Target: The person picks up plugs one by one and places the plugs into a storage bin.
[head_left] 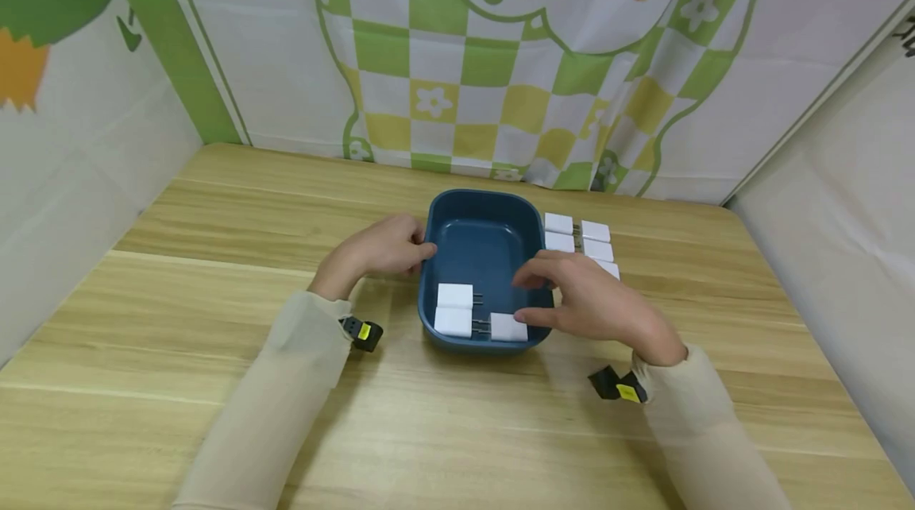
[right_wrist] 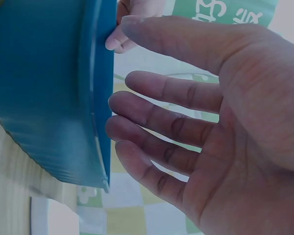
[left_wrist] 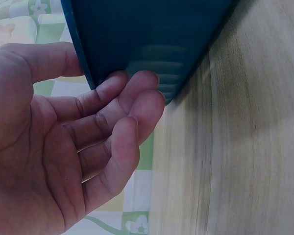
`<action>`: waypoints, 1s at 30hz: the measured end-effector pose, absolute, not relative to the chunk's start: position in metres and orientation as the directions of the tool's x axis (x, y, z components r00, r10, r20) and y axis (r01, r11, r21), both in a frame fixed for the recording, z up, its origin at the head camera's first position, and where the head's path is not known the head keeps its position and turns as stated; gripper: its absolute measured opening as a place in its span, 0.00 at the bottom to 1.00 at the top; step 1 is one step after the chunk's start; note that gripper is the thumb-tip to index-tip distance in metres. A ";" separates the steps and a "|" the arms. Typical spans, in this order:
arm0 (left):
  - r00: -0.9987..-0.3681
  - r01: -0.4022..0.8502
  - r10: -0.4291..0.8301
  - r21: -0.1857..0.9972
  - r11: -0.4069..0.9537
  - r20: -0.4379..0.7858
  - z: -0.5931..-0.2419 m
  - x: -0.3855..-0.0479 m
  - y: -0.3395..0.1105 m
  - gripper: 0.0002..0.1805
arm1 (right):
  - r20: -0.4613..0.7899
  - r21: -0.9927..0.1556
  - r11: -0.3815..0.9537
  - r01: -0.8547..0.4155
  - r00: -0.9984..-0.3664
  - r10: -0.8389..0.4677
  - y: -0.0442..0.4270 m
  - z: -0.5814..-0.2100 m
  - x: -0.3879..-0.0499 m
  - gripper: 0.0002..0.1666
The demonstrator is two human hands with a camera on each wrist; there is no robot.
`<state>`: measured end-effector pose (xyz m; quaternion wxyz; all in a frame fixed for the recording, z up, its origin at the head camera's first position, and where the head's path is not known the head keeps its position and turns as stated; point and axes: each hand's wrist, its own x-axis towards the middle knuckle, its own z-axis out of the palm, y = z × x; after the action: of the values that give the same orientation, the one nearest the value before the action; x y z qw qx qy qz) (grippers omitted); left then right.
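Note:
A dark blue plastic bin (head_left: 475, 252) (left_wrist: 147, 29) (right_wrist: 44, 73) stands on the table. Inside, near its front wall, lie three white plug adapters: two (head_left: 454, 295) (head_left: 453, 322) side by side at the left and one (head_left: 508, 327) at the right, their metal prongs facing inward. My left hand (head_left: 382, 246) (left_wrist: 68, 132) grips the bin's left wall, thumb over the rim and fingers against the outside. Over the right rim hovers my right hand (head_left: 596, 299) (right_wrist: 225, 132), fingers apart and holding nothing, its thumb beside the right adapter.
Several more white adapters (head_left: 596, 231) lie in two columns on the wooden table (head_left: 214, 335) right of the bin, partly hidden by my right hand. One white block (right_wrist: 61, 219) shows below the bin in the right wrist view. A checkered curtain (head_left: 436, 57) hangs behind the table.

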<state>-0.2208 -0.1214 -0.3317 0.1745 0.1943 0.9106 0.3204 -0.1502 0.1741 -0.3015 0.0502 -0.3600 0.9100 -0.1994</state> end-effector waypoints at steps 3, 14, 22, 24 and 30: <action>-0.862 0.243 0.468 0.653 0.718 -0.193 -0.332 -0.221 -0.121 0.17 | 0.041 -0.404 0.678 -0.614 -0.753 -0.657 0.178 -0.298 -0.151 0.19; -0.862 0.240 0.469 0.658 0.713 -0.194 -0.333 -0.222 -0.122 0.17 | 0.117 -0.415 0.690 -0.593 -0.787 -0.606 0.200 -0.291 -0.157 0.20; -0.860 0.240 0.473 0.666 0.706 -0.191 -0.333 -0.221 -0.122 0.17 | 0.118 -0.376 0.734 -0.565 -0.815 -0.567 0.211 -0.288 -0.161 0.20; -0.860 0.244 0.475 0.665 0.706 -0.188 -0.333 -0.221 -0.122 0.17 | 0.114 -0.377 0.741 -0.557 -0.821 -0.559 0.213 -0.289 -0.163 0.19; -0.860 0.242 0.474 0.664 0.707 -0.192 -0.334 -0.221 -0.122 0.17 | 0.085 -0.388 0.762 -0.518 -0.844 -0.530 0.221 -0.292 -0.169 0.19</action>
<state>-0.2213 -0.1217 -0.3336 0.1770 0.1972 0.9068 0.3278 -0.1691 0.2214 -0.2921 0.0148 -0.2793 0.9385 -0.2024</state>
